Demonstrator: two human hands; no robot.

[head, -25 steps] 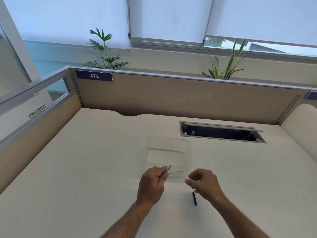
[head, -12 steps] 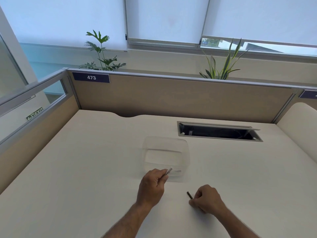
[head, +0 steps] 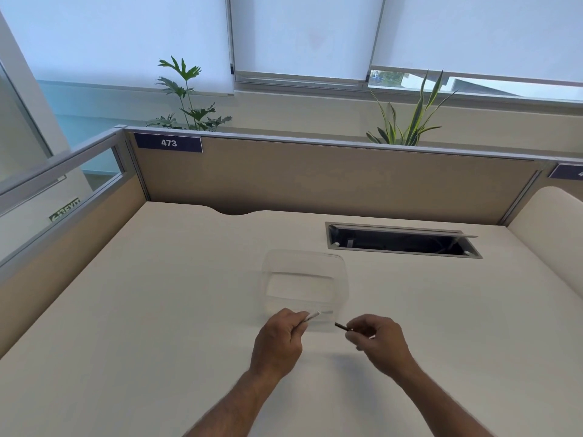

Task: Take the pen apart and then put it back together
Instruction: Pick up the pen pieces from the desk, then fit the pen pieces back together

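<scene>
My left hand (head: pixel 279 342) is closed around a pale, silvery pen barrel (head: pixel 312 317) whose end pokes out toward the right. My right hand (head: pixel 380 340) pinches a thin dark pen piece (head: pixel 342 326) that points left toward the barrel. A gap of a few centimetres separates the two tips. Both hands hover just above the cream desk (head: pixel 157 310), close to the near wall of a clear plastic container (head: pixel 304 283).
The clear container stands right behind the hands. Farther back right, an open cable hatch (head: pixel 402 241) is cut into the desk. Beige partition panels (head: pixel 315 181) wall the desk at the back and left. A rounded cream desk edge (head: pixel 549 234) rises at the right.
My right hand went down to the desk, picked up the dark pen piece that lay there, and lifted it toward the barrel. My left hand has barely moved.
</scene>
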